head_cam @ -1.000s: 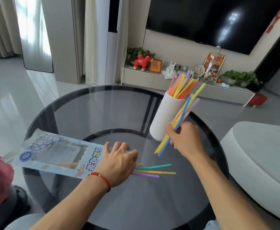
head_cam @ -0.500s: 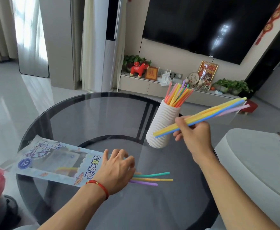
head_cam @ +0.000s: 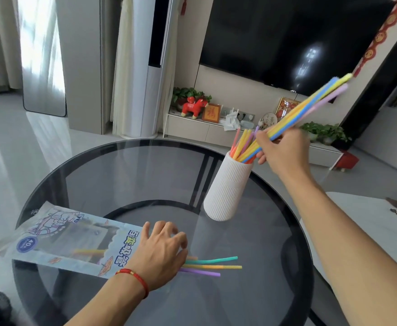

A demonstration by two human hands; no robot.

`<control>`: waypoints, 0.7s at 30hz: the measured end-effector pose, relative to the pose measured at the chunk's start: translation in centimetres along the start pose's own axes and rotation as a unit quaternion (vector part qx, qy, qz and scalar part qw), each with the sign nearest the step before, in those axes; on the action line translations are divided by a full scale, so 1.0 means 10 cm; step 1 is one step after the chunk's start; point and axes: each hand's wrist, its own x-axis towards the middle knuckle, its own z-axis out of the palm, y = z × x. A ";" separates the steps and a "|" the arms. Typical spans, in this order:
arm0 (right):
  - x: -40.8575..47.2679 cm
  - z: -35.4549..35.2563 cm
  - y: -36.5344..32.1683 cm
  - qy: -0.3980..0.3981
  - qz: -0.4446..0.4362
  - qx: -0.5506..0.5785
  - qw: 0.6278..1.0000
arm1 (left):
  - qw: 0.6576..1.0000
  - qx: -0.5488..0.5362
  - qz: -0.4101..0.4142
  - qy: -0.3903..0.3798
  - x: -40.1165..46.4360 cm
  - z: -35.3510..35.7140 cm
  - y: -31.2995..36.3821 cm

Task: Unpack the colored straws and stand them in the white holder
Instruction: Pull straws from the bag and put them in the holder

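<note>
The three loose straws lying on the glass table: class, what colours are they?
Teal, yellow and purple, seen in the head view.

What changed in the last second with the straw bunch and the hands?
The right hand swung its bunch of straws up from beside the white holder, lower ends now at its mouth. Left hand stayed on the package; three loose straws unmoved.
</note>
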 end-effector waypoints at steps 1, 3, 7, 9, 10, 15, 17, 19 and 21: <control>0.01 0.05 -0.02 -0.019 0.003 -0.026 0.999 | 1.000 0.001 0.000 -0.001 0.00 0.01 0.00; 0.02 0.13 -0.07 -0.056 0.024 -0.058 0.996 | 1.000 0.000 -0.001 -0.002 0.00 0.01 -0.01; 0.06 0.19 -0.15 -0.105 0.047 -0.095 0.989 | 1.000 -0.003 -0.005 -0.010 0.01 0.02 -0.01; 0.12 0.16 -0.19 -0.076 0.054 -0.086 0.992 | 1.000 -0.005 -0.007 -0.012 0.01 0.01 -0.01; 0.14 0.14 -0.21 -0.049 0.053 -0.074 0.995 | 1.000 -0.006 -0.006 -0.011 0.02 0.01 -0.01; 0.16 0.09 -0.21 0.005 0.031 -0.057 0.998 | 1.000 -0.002 -0.003 -0.008 0.02 0.01 -0.01; 0.15 0.12 -0.16 -0.053 0.036 -0.079 0.995 | 1.000 -0.005 -0.003 -0.005 0.02 0.01 -0.01; 0.14 0.14 -0.14 -0.043 0.026 -0.099 0.994 | 1.000 -0.004 -0.001 0.003 0.01 0.01 -0.01; 0.13 0.12 -0.17 0.025 0.010 -0.080 0.996 | 1.000 -0.004 -0.001 0.006 0.01 0.01 -0.01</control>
